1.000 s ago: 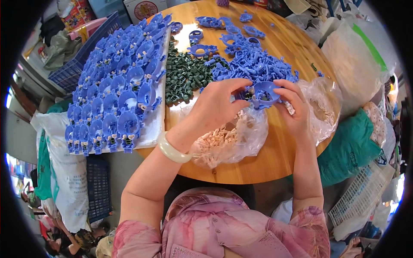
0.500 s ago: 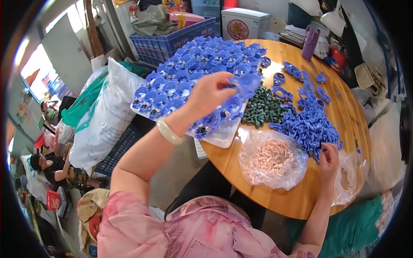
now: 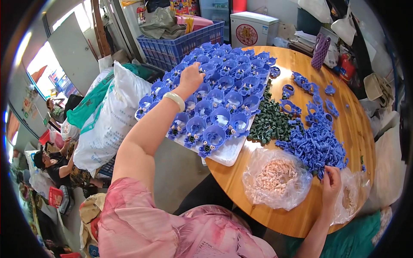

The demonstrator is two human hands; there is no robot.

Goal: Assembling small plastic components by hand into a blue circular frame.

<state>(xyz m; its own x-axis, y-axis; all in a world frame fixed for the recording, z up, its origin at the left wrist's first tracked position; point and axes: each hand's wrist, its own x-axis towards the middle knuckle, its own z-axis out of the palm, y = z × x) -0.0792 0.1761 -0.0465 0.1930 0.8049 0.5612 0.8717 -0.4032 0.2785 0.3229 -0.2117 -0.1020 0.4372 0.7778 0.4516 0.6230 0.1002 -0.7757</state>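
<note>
My left hand (image 3: 191,79), a pale bangle at its wrist, reaches over a white tray (image 3: 230,155) packed with rows of blue plastic cup-shaped parts (image 3: 220,116). Its fingers are closed against the cups toward the back; what they grip is hidden. At the near edge of a heap of small blue plastic parts (image 3: 320,144), my right hand (image 3: 332,182) pinches one small blue part. Left of that heap lies a pile of dark green pieces (image 3: 271,122). Nearer to me, a clear plastic bag (image 3: 301,180) holds small pale pink pieces (image 3: 276,177).
A second clear bag (image 3: 355,189) lies at the round wooden table's (image 3: 230,182) right edge. Loose blue rings (image 3: 290,106) and a purple mesh holder (image 3: 320,50) are farther back. White sacks (image 3: 112,129) and a blue crate (image 3: 185,47) stand beyond the tray. Another person (image 3: 56,163) sits far left.
My left hand has moved left and back over the tray; the blue cup-shaped part it held above the tray's right edge no longer shows in it. My right hand stays by the blue heap.
</note>
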